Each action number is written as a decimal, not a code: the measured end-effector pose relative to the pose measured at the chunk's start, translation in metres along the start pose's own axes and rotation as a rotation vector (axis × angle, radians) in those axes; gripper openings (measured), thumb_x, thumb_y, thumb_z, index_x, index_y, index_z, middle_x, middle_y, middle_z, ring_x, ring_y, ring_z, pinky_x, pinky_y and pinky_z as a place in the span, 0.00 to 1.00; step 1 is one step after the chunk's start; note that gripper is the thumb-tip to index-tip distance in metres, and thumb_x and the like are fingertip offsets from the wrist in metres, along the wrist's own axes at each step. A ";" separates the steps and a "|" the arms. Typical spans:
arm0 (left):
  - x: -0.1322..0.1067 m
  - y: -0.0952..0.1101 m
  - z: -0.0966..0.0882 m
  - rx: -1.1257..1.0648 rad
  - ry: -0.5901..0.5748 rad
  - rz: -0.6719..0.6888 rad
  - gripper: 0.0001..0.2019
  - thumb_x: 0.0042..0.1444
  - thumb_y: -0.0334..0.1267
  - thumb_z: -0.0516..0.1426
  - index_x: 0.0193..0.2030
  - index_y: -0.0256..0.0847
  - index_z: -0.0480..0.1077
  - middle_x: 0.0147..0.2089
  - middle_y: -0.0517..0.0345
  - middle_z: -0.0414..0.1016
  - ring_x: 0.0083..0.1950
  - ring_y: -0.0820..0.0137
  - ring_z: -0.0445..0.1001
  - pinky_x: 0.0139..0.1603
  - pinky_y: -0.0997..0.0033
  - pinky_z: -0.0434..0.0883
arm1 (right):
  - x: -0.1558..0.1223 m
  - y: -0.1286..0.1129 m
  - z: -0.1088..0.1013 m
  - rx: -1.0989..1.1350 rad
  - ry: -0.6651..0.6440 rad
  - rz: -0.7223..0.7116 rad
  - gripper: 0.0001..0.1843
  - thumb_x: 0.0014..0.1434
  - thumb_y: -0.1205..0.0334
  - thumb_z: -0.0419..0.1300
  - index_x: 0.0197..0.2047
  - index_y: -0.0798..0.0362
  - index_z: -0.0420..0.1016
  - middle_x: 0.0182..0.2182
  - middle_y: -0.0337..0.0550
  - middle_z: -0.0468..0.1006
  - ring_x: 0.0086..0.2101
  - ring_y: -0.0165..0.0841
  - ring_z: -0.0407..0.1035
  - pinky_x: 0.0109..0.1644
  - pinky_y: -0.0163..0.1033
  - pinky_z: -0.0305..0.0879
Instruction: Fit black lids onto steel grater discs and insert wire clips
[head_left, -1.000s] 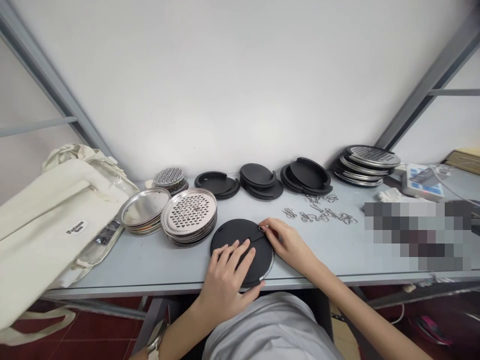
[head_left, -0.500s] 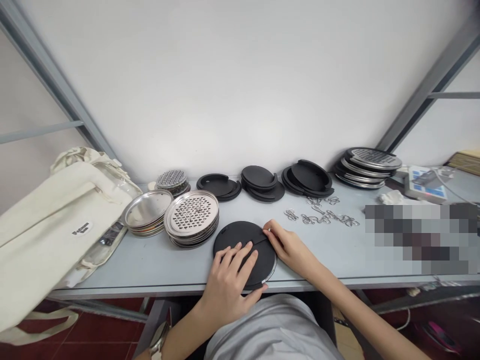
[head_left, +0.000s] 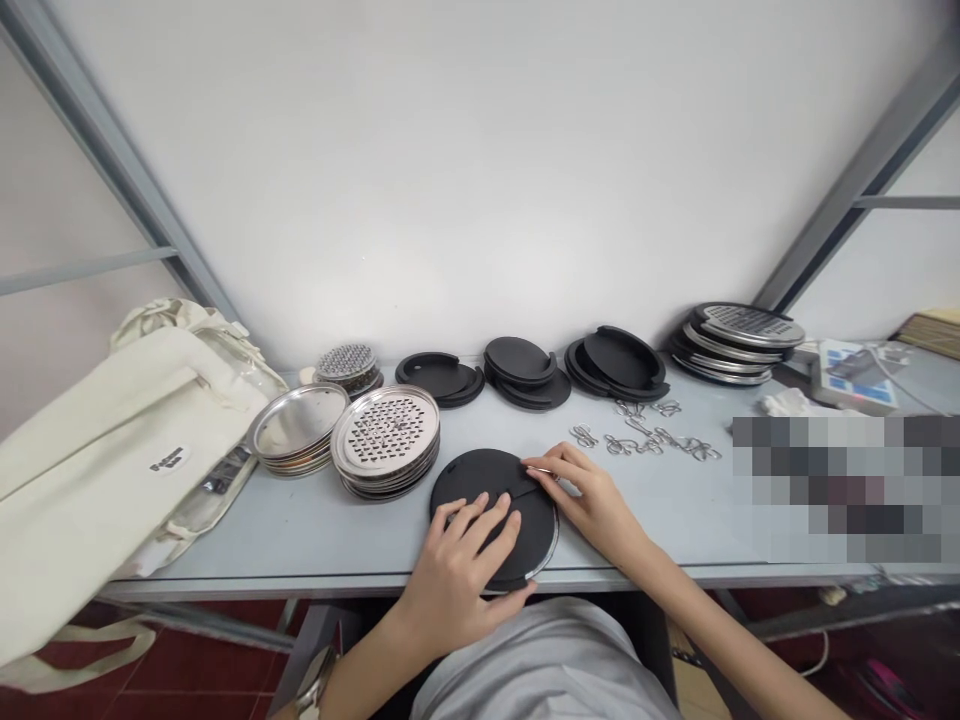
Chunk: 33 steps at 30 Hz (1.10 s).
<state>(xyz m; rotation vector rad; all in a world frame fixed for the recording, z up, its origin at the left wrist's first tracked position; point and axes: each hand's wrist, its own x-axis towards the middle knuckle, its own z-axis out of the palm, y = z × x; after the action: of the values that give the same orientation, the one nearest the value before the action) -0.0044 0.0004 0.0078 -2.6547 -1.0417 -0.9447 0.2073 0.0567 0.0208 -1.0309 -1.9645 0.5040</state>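
Observation:
A round black holder [head_left: 480, 470] lies face down near the table's front edge, with a silvery metal rim showing along its right side. My left hand [head_left: 469, 560] rests on it, fingers spread over the top and thumb against the near edge. At the holder's upper right edge, my right hand [head_left: 589, 495] pinches a small shiny piece of wire [head_left: 541, 471] between thumb and fingertips. It resembles the loose wire clips [head_left: 660, 437] scattered beyond that hand. The wire's far end is hidden by my fingers.
Stacked perforated grater discs [head_left: 386, 430] and plain metal discs [head_left: 300, 420] stand left, beside a cream bag [head_left: 112, 470]. Black round holders [head_left: 520, 360] line the wall. Several assembled graters [head_left: 739, 340] are piled at the back right, near a white-and-blue box [head_left: 855, 375].
The shiny wire in my right fingertips shows more plainly now, and that hand has shifted slightly at the holder's edge. My left hand stays spread on the holder. The whole view has tilted slightly.

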 end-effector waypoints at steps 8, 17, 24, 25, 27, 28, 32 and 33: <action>0.004 -0.003 -0.009 -0.102 -0.009 0.104 0.24 0.56 0.49 0.60 0.56 0.39 0.68 0.55 0.51 0.74 0.55 0.58 0.70 0.54 0.57 0.65 | -0.002 -0.005 -0.008 -0.017 -0.185 -0.049 0.18 0.69 0.62 0.47 0.57 0.46 0.70 0.41 0.46 0.68 0.43 0.36 0.66 0.51 0.43 0.66; 0.019 -0.003 -0.022 -0.186 0.015 0.081 0.23 0.54 0.48 0.63 0.53 0.40 0.70 0.48 0.50 0.77 0.52 0.59 0.73 0.50 0.58 0.69 | -0.024 -0.013 -0.023 -0.086 -0.380 -0.056 0.43 0.58 0.45 0.61 0.70 0.47 0.48 0.59 0.54 0.58 0.59 0.45 0.56 0.61 0.49 0.61; 0.046 -0.005 -0.026 -0.305 0.028 0.080 0.18 0.53 0.49 0.64 0.46 0.40 0.72 0.43 0.54 0.78 0.45 0.64 0.74 0.48 0.61 0.68 | -0.033 -0.001 -0.020 -0.124 -0.292 -0.018 0.38 0.60 0.65 0.58 0.70 0.42 0.48 0.63 0.49 0.57 0.61 0.42 0.56 0.62 0.48 0.60; 0.052 -0.003 -0.025 -0.308 0.059 0.087 0.17 0.54 0.49 0.63 0.45 0.40 0.72 0.41 0.55 0.78 0.43 0.65 0.74 0.48 0.62 0.67 | -0.031 0.001 -0.020 -0.121 -0.252 -0.032 0.35 0.60 0.69 0.54 0.69 0.43 0.50 0.62 0.49 0.59 0.60 0.40 0.58 0.62 0.48 0.61; 0.063 0.001 -0.025 -0.272 0.146 0.089 0.14 0.56 0.47 0.62 0.44 0.41 0.72 0.40 0.56 0.78 0.43 0.66 0.74 0.50 0.62 0.66 | -0.026 0.005 -0.021 -0.097 -0.198 -0.068 0.32 0.60 0.71 0.51 0.66 0.46 0.55 0.59 0.49 0.65 0.58 0.39 0.62 0.61 0.47 0.63; 0.069 0.004 -0.025 -0.235 0.200 0.083 0.13 0.57 0.45 0.61 0.44 0.40 0.72 0.42 0.55 0.78 0.45 0.66 0.74 0.51 0.61 0.65 | -0.023 0.007 -0.023 -0.080 -0.183 -0.084 0.30 0.60 0.71 0.51 0.65 0.47 0.57 0.58 0.50 0.67 0.57 0.39 0.64 0.60 0.47 0.63; 0.074 0.014 -0.031 -0.114 0.374 0.076 0.11 0.60 0.35 0.54 0.49 0.37 0.69 0.49 0.46 0.73 0.52 0.62 0.70 0.54 0.58 0.63 | -0.021 0.013 -0.036 -0.052 -0.063 0.027 0.18 0.63 0.61 0.55 0.56 0.52 0.67 0.44 0.47 0.78 0.42 0.39 0.74 0.47 0.41 0.71; 0.070 0.014 -0.031 -0.107 0.377 0.094 0.12 0.60 0.33 0.53 0.50 0.36 0.69 0.49 0.44 0.73 0.52 0.61 0.70 0.54 0.57 0.63 | -0.023 0.016 -0.041 -0.068 0.016 0.088 0.15 0.63 0.57 0.56 0.51 0.53 0.70 0.36 0.45 0.79 0.34 0.38 0.74 0.40 0.40 0.72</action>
<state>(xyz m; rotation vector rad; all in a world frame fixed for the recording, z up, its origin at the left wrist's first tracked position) 0.0285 0.0187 0.0758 -2.4380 -0.7933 -1.4417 0.2558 0.0464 0.0217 -1.1649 -1.9402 0.4786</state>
